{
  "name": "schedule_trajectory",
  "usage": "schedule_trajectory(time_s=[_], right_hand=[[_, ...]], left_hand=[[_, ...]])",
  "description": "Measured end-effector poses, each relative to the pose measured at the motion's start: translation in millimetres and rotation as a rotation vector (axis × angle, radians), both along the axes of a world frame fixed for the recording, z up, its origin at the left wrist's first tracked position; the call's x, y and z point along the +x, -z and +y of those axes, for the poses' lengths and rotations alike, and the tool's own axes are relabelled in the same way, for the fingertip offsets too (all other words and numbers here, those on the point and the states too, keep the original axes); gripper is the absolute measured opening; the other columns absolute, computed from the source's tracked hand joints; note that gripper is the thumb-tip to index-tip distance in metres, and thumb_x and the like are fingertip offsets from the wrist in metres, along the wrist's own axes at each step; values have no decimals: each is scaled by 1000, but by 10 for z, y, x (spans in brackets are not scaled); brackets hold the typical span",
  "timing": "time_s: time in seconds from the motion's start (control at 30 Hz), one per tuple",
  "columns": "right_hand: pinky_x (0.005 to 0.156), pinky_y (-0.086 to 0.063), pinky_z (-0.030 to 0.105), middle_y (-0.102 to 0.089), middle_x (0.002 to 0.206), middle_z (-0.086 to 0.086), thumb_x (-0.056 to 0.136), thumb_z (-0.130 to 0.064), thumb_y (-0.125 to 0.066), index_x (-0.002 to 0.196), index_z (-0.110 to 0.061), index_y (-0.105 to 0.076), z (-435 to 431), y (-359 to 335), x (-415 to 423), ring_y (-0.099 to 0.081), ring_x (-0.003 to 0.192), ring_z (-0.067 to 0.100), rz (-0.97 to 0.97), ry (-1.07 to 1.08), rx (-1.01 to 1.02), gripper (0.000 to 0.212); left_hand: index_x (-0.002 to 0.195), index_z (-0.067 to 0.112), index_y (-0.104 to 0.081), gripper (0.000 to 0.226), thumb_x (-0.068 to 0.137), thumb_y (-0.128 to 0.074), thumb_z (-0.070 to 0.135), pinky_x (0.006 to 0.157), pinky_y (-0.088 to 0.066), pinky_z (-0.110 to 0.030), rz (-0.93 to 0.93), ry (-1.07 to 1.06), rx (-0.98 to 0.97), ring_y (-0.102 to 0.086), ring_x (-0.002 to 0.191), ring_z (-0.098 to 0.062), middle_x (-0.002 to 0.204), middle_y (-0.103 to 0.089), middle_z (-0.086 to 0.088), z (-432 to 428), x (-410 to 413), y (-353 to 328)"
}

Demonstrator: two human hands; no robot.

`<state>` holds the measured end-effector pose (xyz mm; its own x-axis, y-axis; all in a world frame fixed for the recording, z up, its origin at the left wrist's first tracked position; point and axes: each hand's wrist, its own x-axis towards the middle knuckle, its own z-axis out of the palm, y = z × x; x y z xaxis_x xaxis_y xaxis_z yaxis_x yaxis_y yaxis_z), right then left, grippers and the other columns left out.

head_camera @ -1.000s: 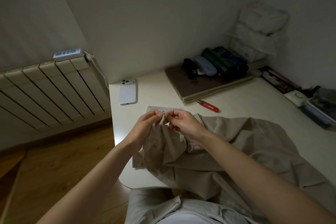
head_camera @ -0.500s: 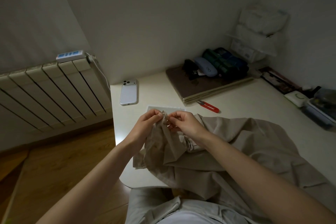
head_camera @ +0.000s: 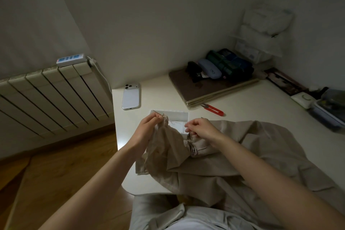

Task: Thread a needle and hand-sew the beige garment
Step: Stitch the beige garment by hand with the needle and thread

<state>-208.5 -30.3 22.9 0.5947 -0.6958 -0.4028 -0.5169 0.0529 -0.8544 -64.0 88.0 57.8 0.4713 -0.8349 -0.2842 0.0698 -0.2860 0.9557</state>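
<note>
The beige garment (head_camera: 214,157) lies crumpled over the white table (head_camera: 261,110) and runs down to my lap. My left hand (head_camera: 149,127) pinches a raised fold of it at the garment's upper left edge. My right hand (head_camera: 201,129) is a hand's width to the right, its fingers curled and its fingertips pinched together. A thin pale thread (head_camera: 175,122) seems to run from the fold to those fingertips. The needle is too thin to make out.
A flat white packet (head_camera: 173,115) lies under my hands. Red thread snips (head_camera: 214,109) and a phone (head_camera: 130,96) lie beyond it. A brown board (head_camera: 211,89) with cases sits at the back, boxes (head_camera: 328,112) at the right edge. A radiator (head_camera: 52,95) stands left of the table.
My right hand has drawn away to the right from my left hand, opening a gap between them. My left hand keeps its pinch on the fold.
</note>
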Motion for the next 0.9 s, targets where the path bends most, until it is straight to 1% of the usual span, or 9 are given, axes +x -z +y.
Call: schedule_trajectory(time_s=[0.13, 0.2, 0.27, 0.33, 0.4, 0.53, 0.7, 0.8, 0.9], right_hand=[[89, -48, 30, -39, 137, 8, 94, -10, -52, 136, -16, -41, 9, 14, -27, -51, 116, 24, 243, -79, -287, 44], [98, -47, 37, -34, 140, 7, 93, -6, -51, 138, -20, -40, 86, -82, 15, -48, 118, 25, 141, -67, -428, 49], [106, -38, 28, -38, 138, 3, 95, -9, -51, 135, -20, -46, 186, -213, 69, -43, 123, 19, -20, -72, -525, 42], [103, -30, 19, -44, 135, 2, 95, -18, -55, 129, -19, -55, 275, -315, 135, -41, 126, 15, -124, -112, -558, 33], [99, -32, 15, -52, 128, 1, 93, -25, -59, 119, -18, -63, 336, -356, 198, -45, 121, 13, -187, -120, -561, 27], [73, -37, -2, -67, 103, 2, 90, -18, -63, 101, -10, -71, 353, -388, 269, -57, 93, 8, -282, -48, -511, 16], [77, -47, 8, -69, 85, -1, 92, -10, -59, 90, -8, -68, 337, -423, 292, -64, 85, 8, -415, 30, -417, 9], [79, -49, 13, -66, 81, -2, 93, -8, -57, 88, -10, -65, 302, -506, 298, -63, 82, 6, -507, 54, -371, 10], [81, -51, 15, -65, 83, -2, 94, -7, -55, 90, -10, -63, 242, -587, 293, -63, 82, 5, -553, 52, -329, 10]], left_hand=[[75, 11, -55, 28, 99, -42, 18, 76, -42, -30, -38, -1, 0, -53, 77, -18, 70, -57, 0, -7, 7, 28], [74, 11, -54, 29, 99, -42, 18, 79, -42, -31, -69, 1, 8, -53, 82, -20, 75, -57, -3, -24, 0, 50], [77, 11, -54, 27, 99, -43, 20, 82, -46, -31, -77, 9, 15, -54, 91, -25, 86, -57, -9, -35, -9, 64], [86, 8, -58, 24, 100, -43, 21, 85, -48, -34, -96, 27, 13, -57, 95, -27, 93, -60, -13, -48, -28, 68], [99, 6, -60, 24, 100, -42, 22, 85, -49, -30, -113, 44, -1, -60, 94, -23, 99, -63, -14, -49, -59, 56], [110, -6, -57, 29, 100, -42, 17, 88, -49, -34, -117, 84, -27, -59, 91, -23, 92, -61, -11, -53, -82, 51], [89, 2, -52, 16, 99, -42, 10, 60, -45, -11, -188, 124, 24, -52, 71, -12, 80, -55, -6, -51, -31, 156], [87, 5, -50, 15, 99, -45, 14, 60, -43, -14, -268, 115, 87, -50, 71, -13, 80, -55, -6, -24, 28, 304], [100, 7, -51, 12, 93, -57, 15, 64, -46, -15, -351, 103, 138, -54, 77, -13, 91, -55, -5, -2, 74, 408]])
